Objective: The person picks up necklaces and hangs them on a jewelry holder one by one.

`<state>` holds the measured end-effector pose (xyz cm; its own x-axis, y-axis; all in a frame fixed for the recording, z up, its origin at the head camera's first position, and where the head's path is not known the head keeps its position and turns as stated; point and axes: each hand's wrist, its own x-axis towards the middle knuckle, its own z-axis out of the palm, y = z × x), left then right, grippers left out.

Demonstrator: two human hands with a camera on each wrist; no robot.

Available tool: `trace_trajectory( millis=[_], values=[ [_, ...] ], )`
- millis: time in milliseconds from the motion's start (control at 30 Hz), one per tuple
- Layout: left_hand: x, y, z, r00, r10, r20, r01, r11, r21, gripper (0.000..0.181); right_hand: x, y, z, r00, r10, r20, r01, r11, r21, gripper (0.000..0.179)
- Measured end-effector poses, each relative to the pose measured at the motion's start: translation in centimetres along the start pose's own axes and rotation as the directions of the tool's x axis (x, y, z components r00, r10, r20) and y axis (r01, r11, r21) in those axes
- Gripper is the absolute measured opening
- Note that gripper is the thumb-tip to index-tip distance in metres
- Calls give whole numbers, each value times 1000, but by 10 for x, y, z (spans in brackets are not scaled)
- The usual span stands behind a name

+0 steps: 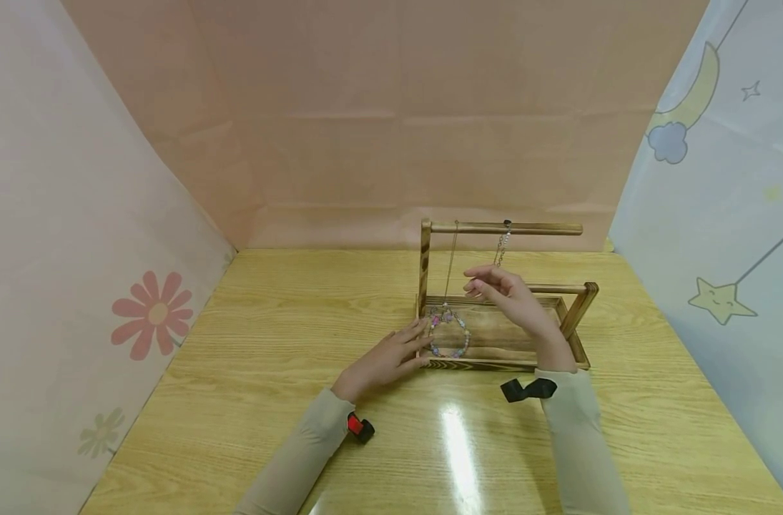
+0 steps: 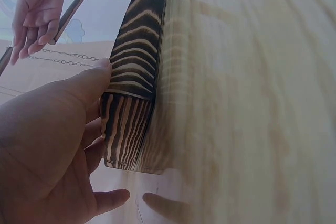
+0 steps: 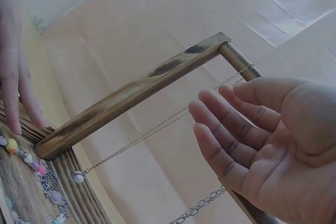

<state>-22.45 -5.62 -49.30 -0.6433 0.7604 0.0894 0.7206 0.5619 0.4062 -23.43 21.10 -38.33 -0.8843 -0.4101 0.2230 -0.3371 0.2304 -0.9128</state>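
A brown wooden jewelry stand (image 1: 481, 365) with two crossbars and a shallow tray stands on the table. At its left end rests my left hand (image 1: 387, 357), fingers spread and touching the tray's edge; the left wrist view shows the thumb (image 2: 94, 80) along the striped front wall. My right hand (image 1: 510, 297) hovers over the tray, fingers gently bent and nothing in them. A thin necklace (image 1: 452, 261) with a pearl-like pendant (image 3: 78, 177) hangs from the upper bar (image 1: 545, 229). Farther right hangs a silver chain (image 1: 502, 247). A pastel beaded bracelet (image 1: 458, 353) is in the tray's left part.
The lower crossbar (image 1: 558, 289) rises at the stand's right side. Behind the wooden table (image 1: 301, 300) hangs a peach cloth backdrop (image 1: 340, 157). Printed cloths border the left and right sides. Black straps (image 1: 529, 390) are on both wrists.
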Motion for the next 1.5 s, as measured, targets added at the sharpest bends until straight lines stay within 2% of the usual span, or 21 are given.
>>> trace_trajectory(
  millis=[467, 700, 1033, 1333, 1500],
  values=[
    [0, 1, -2, 1000, -8, 3, 8, 1000, -15, 55, 3, 7, 5, 995, 6, 96, -9, 999, 35, 31],
    [0, 2, -2, 1000, -6, 10, 6, 1000, -25, 54, 1, 10, 6, 992, 9, 124, -12, 1000, 21, 33],
    [0, 3, -3, 1000, 3, 6, -3, 1000, -15, 54, 5, 18, 12, 976, 16, 219, -21, 1000, 22, 32],
    [-1, 4, -4, 1000, 11, 3, -11, 1000, -23, 54, 7, 26, 15, 973, 50, 226, -61, 997, 42, 32],
    [-1, 4, -5, 1000, 9, 5, -9, 1000, -28, 54, 6, 30, 14, 972, 57, 226, -63, 998, 19, 31]
  ],
)
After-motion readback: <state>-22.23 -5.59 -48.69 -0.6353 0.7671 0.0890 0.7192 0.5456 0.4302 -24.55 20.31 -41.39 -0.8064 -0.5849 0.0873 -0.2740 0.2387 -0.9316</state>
